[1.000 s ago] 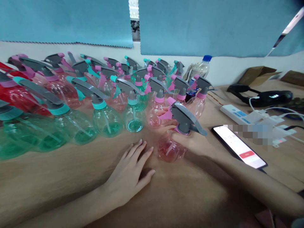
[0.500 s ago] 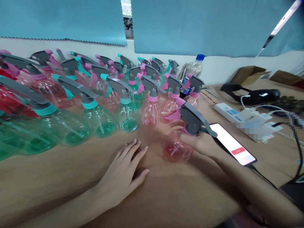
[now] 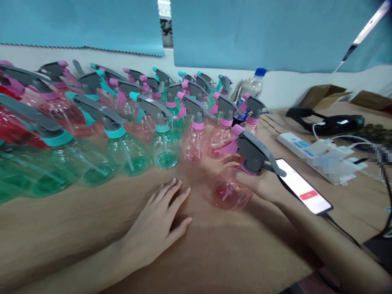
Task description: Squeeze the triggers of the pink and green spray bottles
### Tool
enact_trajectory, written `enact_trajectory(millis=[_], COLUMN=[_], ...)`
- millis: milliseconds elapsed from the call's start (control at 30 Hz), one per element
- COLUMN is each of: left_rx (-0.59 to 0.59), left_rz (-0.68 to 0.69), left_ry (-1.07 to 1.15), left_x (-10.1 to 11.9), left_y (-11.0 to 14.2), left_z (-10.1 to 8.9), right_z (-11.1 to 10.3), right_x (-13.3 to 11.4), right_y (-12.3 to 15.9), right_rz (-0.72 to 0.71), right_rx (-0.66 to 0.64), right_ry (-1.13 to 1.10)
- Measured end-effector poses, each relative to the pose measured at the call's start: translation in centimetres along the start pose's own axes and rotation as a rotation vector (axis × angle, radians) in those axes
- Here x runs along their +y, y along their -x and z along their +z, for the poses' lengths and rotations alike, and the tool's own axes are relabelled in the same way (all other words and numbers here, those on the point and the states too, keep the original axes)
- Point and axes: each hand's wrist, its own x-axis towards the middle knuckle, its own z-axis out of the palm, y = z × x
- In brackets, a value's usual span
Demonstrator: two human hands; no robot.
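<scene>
My left hand (image 3: 167,210) lies palm down on the brown tabletop (image 3: 202,253), its fingers a little apart and nothing in it. On the right, my right hand (image 3: 263,185) is wrapped round a pink spray bottle (image 3: 232,190) below its grey and pink trigger head; some fingers are hidden behind it. The bottle leans slightly, with its nozzle toward the upper left. Just beyond my hands stand a clear pink spray bottle (image 3: 196,143) and a green spray bottle (image 3: 165,149) with a teal collar.
Several green and pink spray bottles fill the left and back, including a green one (image 3: 128,153). To the right are a lit phone (image 3: 303,185), a white power strip (image 3: 303,151) with cables, a black device (image 3: 333,122), a blue-capped bottle (image 3: 255,83) and an open cardboard box (image 3: 324,96).
My right hand and the pink spray bottle in it have shifted slightly to the right. My left hand stays in place on the table.
</scene>
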Motion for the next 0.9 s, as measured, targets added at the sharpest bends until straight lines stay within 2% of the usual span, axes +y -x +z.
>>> enact_trajectory(millis=[367,533,733,900], left_rx=[0.012,0.004,0.016,0.016], left_rz=[0.016,-0.001,0.001,0.008], left_ry=[-0.002,0.008,0.014,0.015], left_x=[-0.10,-0.08,-0.08,-0.06], left_y=[0.05,-0.02,-0.02,0.01], left_z=[0.14,0.02,-0.02,0.01], right_z=[-0.05,-0.09,0.04,0.20], right_x=[-0.42,-0.05,0.39,-0.11], right_y=[0.13,0.22,0.57,0.54], right_rz=[-0.080,-0.062,-0.139,-0.052], right_rx=[0.083,0.107,0.122,0.054], right_ry=[-0.001,0.027,0.023,-0.005])
